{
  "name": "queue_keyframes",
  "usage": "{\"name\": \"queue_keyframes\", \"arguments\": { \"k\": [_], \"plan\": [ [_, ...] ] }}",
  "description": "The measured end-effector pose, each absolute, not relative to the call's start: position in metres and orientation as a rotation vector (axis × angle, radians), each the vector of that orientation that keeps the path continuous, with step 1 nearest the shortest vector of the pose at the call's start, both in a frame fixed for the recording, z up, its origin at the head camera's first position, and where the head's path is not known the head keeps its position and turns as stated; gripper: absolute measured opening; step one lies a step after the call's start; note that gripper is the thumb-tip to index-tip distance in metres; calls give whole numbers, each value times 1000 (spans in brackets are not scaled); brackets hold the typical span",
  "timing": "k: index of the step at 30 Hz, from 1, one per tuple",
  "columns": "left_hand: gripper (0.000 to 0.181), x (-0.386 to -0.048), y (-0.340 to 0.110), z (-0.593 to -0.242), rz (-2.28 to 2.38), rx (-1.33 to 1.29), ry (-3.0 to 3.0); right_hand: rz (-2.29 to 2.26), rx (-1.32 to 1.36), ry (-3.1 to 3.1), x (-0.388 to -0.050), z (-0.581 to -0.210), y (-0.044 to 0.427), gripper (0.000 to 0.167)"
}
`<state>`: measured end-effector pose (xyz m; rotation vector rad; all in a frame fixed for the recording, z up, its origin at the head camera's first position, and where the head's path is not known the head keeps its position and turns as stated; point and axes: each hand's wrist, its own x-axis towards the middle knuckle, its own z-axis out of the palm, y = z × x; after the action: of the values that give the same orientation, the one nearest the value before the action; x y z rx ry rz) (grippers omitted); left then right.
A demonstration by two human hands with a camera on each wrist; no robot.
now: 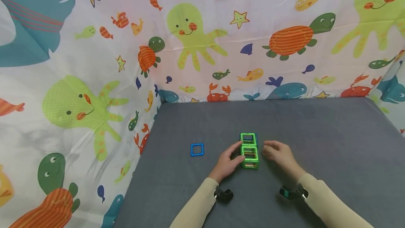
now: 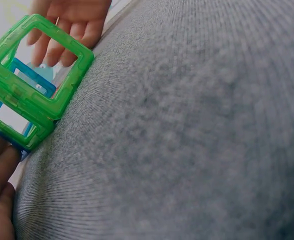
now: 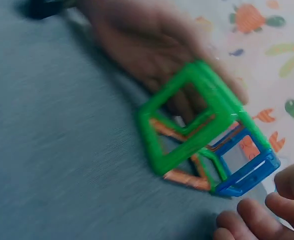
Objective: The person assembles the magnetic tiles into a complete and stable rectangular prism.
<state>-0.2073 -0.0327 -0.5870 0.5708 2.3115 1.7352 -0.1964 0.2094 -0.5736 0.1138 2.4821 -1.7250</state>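
A box-like structure of magnetic tiles stands on the grey surface, its square frames green with some blue and orange. The same magnetic-tile structure shows large in the left wrist view and the right wrist view. My left hand rests against its left side, with thumb and index finger spread along the edge. To the right, a small gap away, my right hand hovers with fingers loosely bent and nothing in them. In the right wrist view the left hand is blurred behind the green frames.
A single blue square magnetic tile lies flat to the left of my left hand. Around the grey table, a curtain printed with sea animals hangs at the back and the left. Dark straps with small devices sit on both wrists.
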Motion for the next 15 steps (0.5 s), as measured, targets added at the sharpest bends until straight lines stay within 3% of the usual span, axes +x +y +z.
{"name": "queue_keyframes", "arguments": {
  "k": [6,15],
  "plan": [
    [58,-213,-33,-597,1715,574,2350,-1171,-247,2979,-160,-573,213,38],
    [58,-216,-36,-604,1671,601,2359,-631,-550,3104,-135,-585,217,46]
  ]
}}
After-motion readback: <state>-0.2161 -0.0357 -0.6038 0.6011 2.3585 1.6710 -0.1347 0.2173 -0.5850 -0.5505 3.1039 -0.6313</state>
